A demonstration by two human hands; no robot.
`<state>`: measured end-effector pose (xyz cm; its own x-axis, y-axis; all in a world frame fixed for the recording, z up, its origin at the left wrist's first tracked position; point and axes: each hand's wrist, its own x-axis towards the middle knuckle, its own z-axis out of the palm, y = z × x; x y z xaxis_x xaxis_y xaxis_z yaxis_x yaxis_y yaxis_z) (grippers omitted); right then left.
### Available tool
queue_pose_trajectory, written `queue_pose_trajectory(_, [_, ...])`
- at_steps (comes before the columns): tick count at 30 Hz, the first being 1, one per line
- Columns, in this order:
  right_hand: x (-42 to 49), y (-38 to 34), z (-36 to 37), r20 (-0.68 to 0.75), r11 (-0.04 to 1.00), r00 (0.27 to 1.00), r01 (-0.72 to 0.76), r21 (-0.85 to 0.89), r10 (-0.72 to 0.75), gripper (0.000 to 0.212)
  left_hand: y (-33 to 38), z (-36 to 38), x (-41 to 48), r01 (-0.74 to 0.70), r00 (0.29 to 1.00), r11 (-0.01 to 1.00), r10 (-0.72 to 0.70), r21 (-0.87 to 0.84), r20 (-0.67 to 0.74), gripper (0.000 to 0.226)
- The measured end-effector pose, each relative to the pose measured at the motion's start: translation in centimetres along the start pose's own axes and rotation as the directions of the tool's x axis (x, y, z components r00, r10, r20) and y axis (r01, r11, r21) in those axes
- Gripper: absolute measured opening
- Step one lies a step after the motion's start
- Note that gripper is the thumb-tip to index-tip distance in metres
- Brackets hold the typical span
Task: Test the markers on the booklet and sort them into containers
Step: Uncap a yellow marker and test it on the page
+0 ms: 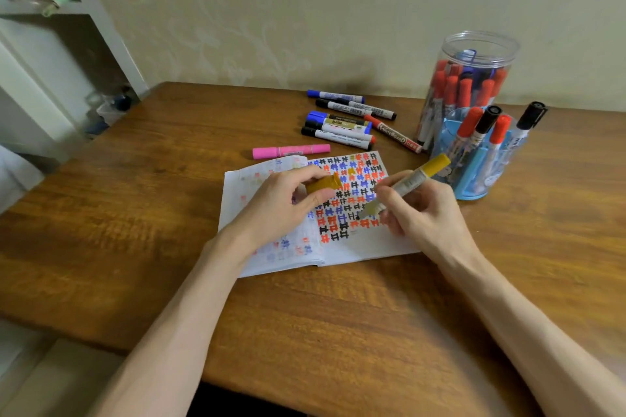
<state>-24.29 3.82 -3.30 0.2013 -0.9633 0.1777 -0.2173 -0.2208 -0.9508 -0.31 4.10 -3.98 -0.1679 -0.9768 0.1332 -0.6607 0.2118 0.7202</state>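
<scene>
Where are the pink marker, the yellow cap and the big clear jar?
pink marker (291, 151): head view, middle of its barrel.
yellow cap (327, 183): head view, its visible side.
clear jar (501, 57): head view, its upper wall.

Yellow marker (411, 181), pink marker (290, 151)

Two forearms are shown, and both are uncovered along the whole length that is seen, from the near edge of the view up to the hands. The left forearm (176, 315) and the right forearm (528, 308) are slim and smooth. The left grip (281, 203) and the right grip (423, 213) are bare hands, and long, slender fingers (298, 176) are seen on them. Faint tendon lines are made out on the back of the right grip. The nails are too small to be told.
</scene>
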Motion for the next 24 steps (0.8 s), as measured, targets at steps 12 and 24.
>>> queue_pose_trajectory(12, [-0.18,0.23,0.04,0.108,0.993,0.991,-0.071,-0.097,0.081,0.013,-0.34,-0.05,-0.24,-0.062,0.994,0.997,0.067,0.052,-0.088,0.034])
queue_pose_trajectory(24, [0.13,0.56,-0.42,0.145,0.978,0.989,0.015,-0.209,0.016,0.003,-0.45,0.24,-0.18,-0.089,0.992,0.994,0.094,0.059,-0.082,0.035])
